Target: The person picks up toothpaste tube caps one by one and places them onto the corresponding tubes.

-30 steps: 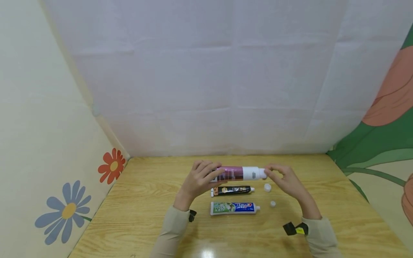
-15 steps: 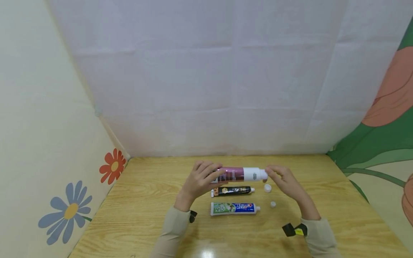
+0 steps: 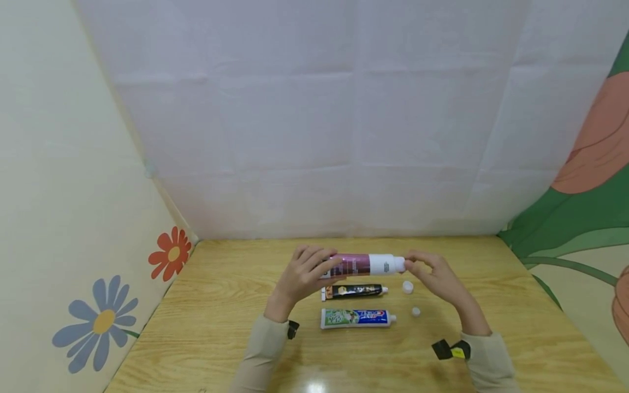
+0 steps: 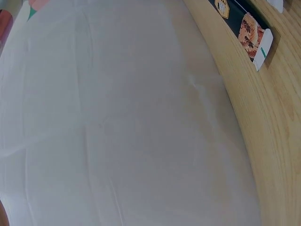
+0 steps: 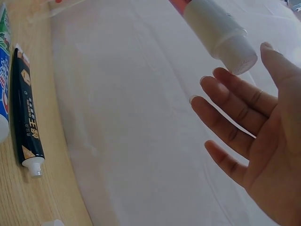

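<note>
A pink-and-white toothpaste tube (image 3: 356, 264) is held level above the table, its white cap (image 3: 399, 265) facing right. My left hand (image 3: 307, 271) grips the tube's tail end, fingers over its top. My right hand (image 3: 434, 275) is at the cap; in the right wrist view its fingers are loosely spread, with thumb and index fingertip either side of the cap's end (image 5: 239, 57). Below the held tube lie a black toothpaste tube (image 3: 355, 291) and a green-and-blue toothpaste tube (image 3: 356, 317), both with bare nozzles.
Two loose white caps lie on the wooden table (image 3: 221, 316), a larger cap (image 3: 407, 286) by the black tube and a smaller cap (image 3: 415, 311) by the green-and-blue one. A white cloth (image 3: 295, 136) hangs behind the table.
The right hand's fingertips shift slightly about the cap. Tube and left hand stay nearly in place.
</note>
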Action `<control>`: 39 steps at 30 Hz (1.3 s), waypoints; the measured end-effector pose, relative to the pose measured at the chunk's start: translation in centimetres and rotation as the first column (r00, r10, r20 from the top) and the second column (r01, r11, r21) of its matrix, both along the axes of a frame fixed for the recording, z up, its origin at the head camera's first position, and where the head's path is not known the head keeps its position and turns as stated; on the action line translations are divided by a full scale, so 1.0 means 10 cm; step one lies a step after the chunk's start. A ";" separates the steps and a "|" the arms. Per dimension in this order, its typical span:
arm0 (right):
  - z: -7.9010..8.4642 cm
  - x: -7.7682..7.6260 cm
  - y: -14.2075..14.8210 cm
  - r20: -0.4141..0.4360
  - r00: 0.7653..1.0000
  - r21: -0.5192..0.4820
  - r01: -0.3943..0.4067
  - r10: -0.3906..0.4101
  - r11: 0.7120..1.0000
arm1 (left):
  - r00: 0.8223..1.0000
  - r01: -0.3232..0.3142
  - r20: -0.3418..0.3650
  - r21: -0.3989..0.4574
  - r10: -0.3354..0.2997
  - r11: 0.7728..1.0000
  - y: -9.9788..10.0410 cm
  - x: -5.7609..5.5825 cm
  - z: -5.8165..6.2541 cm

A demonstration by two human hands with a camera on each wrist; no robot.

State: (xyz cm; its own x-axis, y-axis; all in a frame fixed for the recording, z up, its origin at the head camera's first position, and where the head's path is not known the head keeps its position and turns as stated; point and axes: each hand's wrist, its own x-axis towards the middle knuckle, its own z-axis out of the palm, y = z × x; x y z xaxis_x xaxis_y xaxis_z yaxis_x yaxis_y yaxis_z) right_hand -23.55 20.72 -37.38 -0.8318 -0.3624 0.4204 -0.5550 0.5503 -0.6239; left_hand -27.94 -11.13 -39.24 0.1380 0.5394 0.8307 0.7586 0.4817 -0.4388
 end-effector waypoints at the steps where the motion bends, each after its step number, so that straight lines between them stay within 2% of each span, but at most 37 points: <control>1: 0.00 0.00 0.01 0.002 1.000 -0.004 0.003 -0.003 1.000 | 1.000 -0.002 -0.001 0.002 0.002 1.000 0.00 0.00 0.00; 8: 0.02 0.03 -0.01 0.003 1.000 -0.029 -0.017 0.017 0.999 | 1.000 0.001 -0.022 0.008 -0.001 1.000 0.02 0.00 0.01; 15: 0.25 0.19 -0.12 -0.029 0.999 -0.030 -0.039 0.038 0.999 | 1.000 -0.006 -0.024 0.013 0.006 1.000 0.00 -0.01 0.03; 18: 0.29 0.21 -0.14 -0.030 0.999 -0.036 -0.038 0.037 0.999 | 1.000 -0.005 -0.023 0.011 0.006 1.000 0.00 -0.01 0.02; 38: 0.30 0.22 -0.16 -0.019 0.999 -0.028 -0.034 0.033 0.999 | 1.000 0.010 0.008 0.007 -0.010 1.000 -0.02 -0.02 0.00; 39: 0.26 0.20 -0.14 -0.021 0.999 -0.030 -0.036 0.035 0.999 | 1.000 0.010 0.007 0.008 -0.010 1.000 -0.03 -0.02 0.00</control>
